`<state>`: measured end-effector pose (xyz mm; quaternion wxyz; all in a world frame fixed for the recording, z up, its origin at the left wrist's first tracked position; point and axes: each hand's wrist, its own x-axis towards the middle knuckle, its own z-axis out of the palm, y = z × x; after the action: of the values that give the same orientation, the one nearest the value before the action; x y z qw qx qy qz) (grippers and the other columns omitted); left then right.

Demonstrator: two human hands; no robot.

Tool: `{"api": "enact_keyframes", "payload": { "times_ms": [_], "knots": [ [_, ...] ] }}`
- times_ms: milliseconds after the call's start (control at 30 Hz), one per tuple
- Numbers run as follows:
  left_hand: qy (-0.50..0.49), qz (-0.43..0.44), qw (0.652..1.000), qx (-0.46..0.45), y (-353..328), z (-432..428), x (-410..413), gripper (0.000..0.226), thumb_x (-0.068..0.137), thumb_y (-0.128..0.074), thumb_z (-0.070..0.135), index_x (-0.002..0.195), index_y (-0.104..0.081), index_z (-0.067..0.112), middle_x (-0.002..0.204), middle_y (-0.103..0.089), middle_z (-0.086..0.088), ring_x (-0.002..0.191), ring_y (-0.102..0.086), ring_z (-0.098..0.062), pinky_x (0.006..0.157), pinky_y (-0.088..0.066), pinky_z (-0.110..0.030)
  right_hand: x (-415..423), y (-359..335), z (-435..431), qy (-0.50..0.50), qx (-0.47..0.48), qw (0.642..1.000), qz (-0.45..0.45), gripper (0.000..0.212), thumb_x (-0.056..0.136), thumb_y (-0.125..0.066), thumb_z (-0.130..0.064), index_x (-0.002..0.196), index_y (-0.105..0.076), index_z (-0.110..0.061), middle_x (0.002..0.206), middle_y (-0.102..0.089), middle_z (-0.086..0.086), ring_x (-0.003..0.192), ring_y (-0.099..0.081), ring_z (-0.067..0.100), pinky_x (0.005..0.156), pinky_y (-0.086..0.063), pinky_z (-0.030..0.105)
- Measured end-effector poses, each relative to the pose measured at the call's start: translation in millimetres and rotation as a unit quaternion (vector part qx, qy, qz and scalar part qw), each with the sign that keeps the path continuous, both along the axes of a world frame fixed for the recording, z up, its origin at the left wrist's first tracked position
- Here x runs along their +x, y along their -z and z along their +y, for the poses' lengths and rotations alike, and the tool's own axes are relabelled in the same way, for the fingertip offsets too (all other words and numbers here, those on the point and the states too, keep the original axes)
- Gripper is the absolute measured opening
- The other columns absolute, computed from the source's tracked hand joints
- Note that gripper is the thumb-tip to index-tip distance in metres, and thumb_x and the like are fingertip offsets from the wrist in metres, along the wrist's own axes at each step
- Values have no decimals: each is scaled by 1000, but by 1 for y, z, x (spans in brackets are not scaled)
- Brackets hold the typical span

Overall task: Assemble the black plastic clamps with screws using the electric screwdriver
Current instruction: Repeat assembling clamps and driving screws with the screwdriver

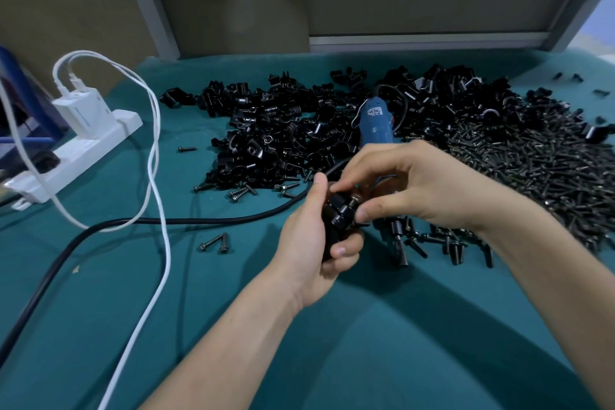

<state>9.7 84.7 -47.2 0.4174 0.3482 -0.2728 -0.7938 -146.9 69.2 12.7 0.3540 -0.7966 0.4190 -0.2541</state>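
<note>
Screwdriver point(375, 130) behind clamp point(338, 214), half hidden by right grip point(416, 186), which pinches a screw point(355, 200); left grip point(307, 245) clasps the glossy black clamp.

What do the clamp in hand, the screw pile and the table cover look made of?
Clamp in the left hand: black moulded plastic, fairly glossy, judging by its soft highlights. Screw pile: dark metal, probably black-finished steel, with a dull sheen and threaded shanks. Table cover: teal fabric, perhaps felt, matte with no glare.
</note>
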Motion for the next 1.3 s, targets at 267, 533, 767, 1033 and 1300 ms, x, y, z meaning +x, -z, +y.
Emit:
{"api": "enact_keyframes", "payload": {
  "times_ms": [267, 533, 767, 1033, 1300],
  "knots": [
    [8, -44, 998, 33, 1, -3, -3, 43, 96, -40, 57, 85, -51, 17, 52, -49, 1, 30, -24, -3, 30, -17, -7, 1, -3, 2, -22, -19, 999, 42, 32, 71, -82, -5, 101, -76, -14, 101, -68, -4, 95, -64, 14, 87, -48, 24],
    [-16, 9, 1000, 4, 6, -11, 4, 44, 96, -41, 54, 79, -58, 18, 58, -48, 0, 31, -25, -3, 28, -16, -10, 3, 5, -1, -45, 45, 998, 1, 40, 82, -74, -7, 116, -71, -27, 114, -62, -10, 93, -63, 18, 87, -52, 28],
    [-96, 21, 990, -98, 9, -15, 11, 24, 78, -56, 42, 76, -52, 18, 71, -60, 0, 35, -28, -5, 31, -18, -11, -18, 36, -53, 392, 34, 911, 124, 68, 70, -72, -64, 108, -44, -16, 87, -52, -6, 73, -51, 8, 53, -36, 23],
    [-107, -2, 990, -89, 9, -16, 11, 29, 97, -42, 26, 70, -52, 20, 70, -60, 0, 36, -27, -6, 31, -19, -12, -21, 48, -75, 401, 230, 883, -81, 43, 71, -82, -27, 98, -55, -8, 86, -58, 6, 67, -57, 18, 51, -42, 25],
    [-93, 9, 992, -85, 6, -15, 14, 21, 95, -41, 26, 77, -48, 19, 69, -57, 2, 35, -24, -5, 32, -15, -12, -22, -4, -55, 131, 258, 623, -727, 57, 85, -67, -38, 126, -46, -4, 119, -57, 26, 95, -68, 38, 63, -60, 43]
  ]
}}
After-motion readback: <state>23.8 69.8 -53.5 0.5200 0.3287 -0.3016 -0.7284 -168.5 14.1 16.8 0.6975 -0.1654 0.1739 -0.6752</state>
